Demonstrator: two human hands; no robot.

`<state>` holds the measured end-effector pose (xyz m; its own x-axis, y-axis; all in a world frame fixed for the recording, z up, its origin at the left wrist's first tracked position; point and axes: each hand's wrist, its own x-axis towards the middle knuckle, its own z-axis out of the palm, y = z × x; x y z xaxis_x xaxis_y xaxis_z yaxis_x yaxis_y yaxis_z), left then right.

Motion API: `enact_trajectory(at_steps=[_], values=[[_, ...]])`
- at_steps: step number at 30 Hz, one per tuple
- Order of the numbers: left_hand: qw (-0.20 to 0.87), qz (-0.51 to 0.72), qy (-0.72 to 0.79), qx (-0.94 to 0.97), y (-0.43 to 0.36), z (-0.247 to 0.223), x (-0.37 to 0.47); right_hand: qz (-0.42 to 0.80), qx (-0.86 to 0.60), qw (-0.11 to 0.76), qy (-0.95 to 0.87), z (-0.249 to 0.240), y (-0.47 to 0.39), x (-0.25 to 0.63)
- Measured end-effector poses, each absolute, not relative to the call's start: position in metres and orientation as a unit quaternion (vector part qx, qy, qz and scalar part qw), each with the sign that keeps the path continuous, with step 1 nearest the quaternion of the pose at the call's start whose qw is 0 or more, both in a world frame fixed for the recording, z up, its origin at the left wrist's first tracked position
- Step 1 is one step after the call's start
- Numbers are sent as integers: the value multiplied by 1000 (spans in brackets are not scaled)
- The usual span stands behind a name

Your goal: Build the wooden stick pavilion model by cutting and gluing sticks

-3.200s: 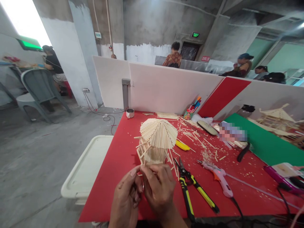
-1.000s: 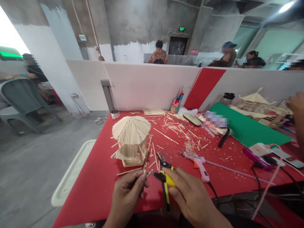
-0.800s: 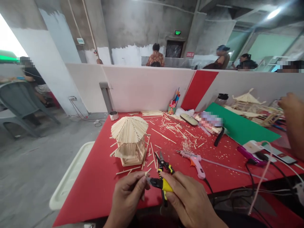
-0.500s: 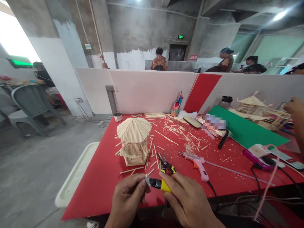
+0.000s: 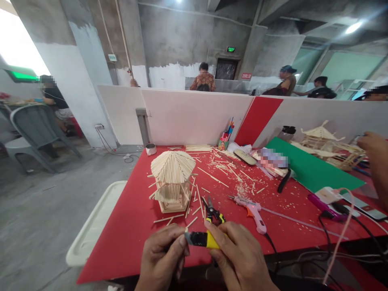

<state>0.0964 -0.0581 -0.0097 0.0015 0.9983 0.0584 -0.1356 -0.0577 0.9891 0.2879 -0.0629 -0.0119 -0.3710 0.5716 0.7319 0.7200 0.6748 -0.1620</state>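
My right hand (image 5: 239,252) is closed around a yellow and black utility knife (image 5: 200,238), its blade pointing left. The blade end meets the fingertips of my left hand (image 5: 163,254), which pinch a small wooden stick (image 5: 186,229); only its pale tip shows. Just beyond my hands, pruning shears (image 5: 214,210) with yellow and black handles lie on the red tabletop (image 5: 118,242). A small pavilion model built of wooden sticks (image 5: 172,182) stands upright beyond my left hand. To the right lies a pink glue gun (image 5: 251,210), beyond my right hand.
Loose sticks and shavings (image 5: 242,188) litter the table. A pen cup (image 5: 223,141) stands by the white partition (image 5: 194,117). At right are a green board (image 5: 318,169), a purple power strip (image 5: 325,206) with cables, and another person's arm (image 5: 377,161) near a second stick model (image 5: 321,133).
The knife has turned slightly to lie more level, its blade still at my left fingertips. Both hands stay almost in place. The view has shifted slightly.
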Motion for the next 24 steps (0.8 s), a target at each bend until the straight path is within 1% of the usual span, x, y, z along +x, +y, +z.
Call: enact_trajectory(at_steps=[3, 6, 9, 14, 16, 19, 24], values=[[549, 552, 438, 449, -58, -13, 98, -97, -401, 405, -816, -12, -64, 285], [538, 552, 438, 463, -59, -18, 97, -97, -406, 399, -817, -11, -64, 283], [496, 550, 435, 512, -57, -20, 94, -79, -408, 393, -820, -13, -65, 282], [380, 554, 419, 611, -54, -11, 93, -44, -418, 391, -819, -16, -67, 281], [362, 555, 425, 617, -54, -10, 94, -40, -423, 396, -814, -16, -68, 281], [394, 549, 451, 583, -56, -16, 96, -43, -438, 394, -807, -22, -72, 281], [552, 500, 504, 438, -64, -44, 102, -74, -500, 348, -789, -58, -86, 270]])
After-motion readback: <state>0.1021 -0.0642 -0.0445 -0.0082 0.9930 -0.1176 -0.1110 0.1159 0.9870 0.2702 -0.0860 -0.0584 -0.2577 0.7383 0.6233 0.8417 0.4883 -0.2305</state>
